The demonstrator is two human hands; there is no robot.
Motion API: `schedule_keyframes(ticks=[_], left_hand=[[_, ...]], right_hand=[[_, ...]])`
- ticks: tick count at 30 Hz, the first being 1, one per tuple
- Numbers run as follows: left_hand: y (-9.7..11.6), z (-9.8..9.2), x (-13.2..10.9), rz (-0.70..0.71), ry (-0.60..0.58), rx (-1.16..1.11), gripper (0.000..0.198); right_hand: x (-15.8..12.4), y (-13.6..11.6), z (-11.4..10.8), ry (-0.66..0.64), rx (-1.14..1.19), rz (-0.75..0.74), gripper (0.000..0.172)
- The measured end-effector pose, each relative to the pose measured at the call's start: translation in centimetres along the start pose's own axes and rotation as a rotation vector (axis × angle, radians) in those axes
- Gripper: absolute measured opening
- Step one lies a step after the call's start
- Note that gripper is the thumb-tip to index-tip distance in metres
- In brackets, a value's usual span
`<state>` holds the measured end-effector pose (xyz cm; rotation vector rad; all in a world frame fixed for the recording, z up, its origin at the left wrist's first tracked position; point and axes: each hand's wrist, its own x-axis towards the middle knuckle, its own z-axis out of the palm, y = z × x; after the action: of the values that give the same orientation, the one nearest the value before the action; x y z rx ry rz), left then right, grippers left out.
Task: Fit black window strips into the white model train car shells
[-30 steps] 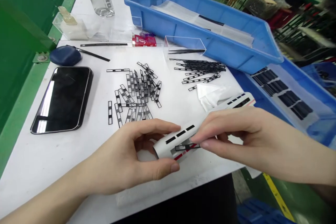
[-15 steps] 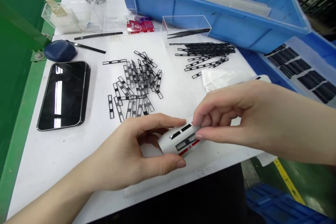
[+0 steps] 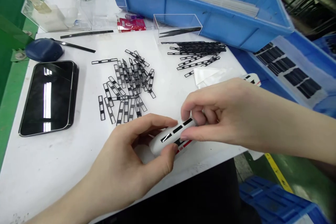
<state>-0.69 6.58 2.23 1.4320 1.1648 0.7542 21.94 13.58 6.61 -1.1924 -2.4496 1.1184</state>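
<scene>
Fingers (image 3: 193, 106) of the right hand (image 3: 225, 115) are pinched in narrow on top of a glossy white plastic model train car (image 3: 168, 140), while the left hand (image 3: 123, 162) cradles it from below, thumb and fingers curled round it, just above the white table (image 3: 39, 178). That car shows three black window slots and a red stripe. A second white car (image 3: 251, 79) pokes out past the right hand, near a crumpled tissue (image 3: 210, 77). On the table there's a big loose heap of thin black-and-clear window strips (image 3: 126, 84) and a tighter heap of black strips (image 3: 195, 50), way too many to count. Also one pair of black tweezers (image 3: 178, 32) in a clear acrylic box (image 3: 168, 21), one glossy black phone (image 3: 47, 98), one navy pouch (image 3: 43, 49) and one blue plastic tray (image 3: 231, 29).
</scene>
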Motion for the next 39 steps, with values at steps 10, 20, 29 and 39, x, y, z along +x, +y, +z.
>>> schedule_keyframes(ticks=[10,20,29,39], left_hand=[[0.3,0.8,-0.2,0.028,0.112,0.074,0.020],[-0.7,0.6,-0.2,0.091,0.084,0.172,0.025],[0.0,0.8,-0.5,0.016,0.146,0.199,0.023],[0.3,0.1,0.2,-0.074,0.075,0.141,0.022]], right_hand=[[0.6,1.4,-1.0,-0.038,-0.177,-0.191,0.017],[0.2,1.2,-0.3,-0.090,-0.266,-0.210,0.019],[0.4,2.6,-1.5,-0.234,-0.053,-0.161,0.015],[0.3,3.3,-1.6,-0.216,0.031,-0.224,0.014]])
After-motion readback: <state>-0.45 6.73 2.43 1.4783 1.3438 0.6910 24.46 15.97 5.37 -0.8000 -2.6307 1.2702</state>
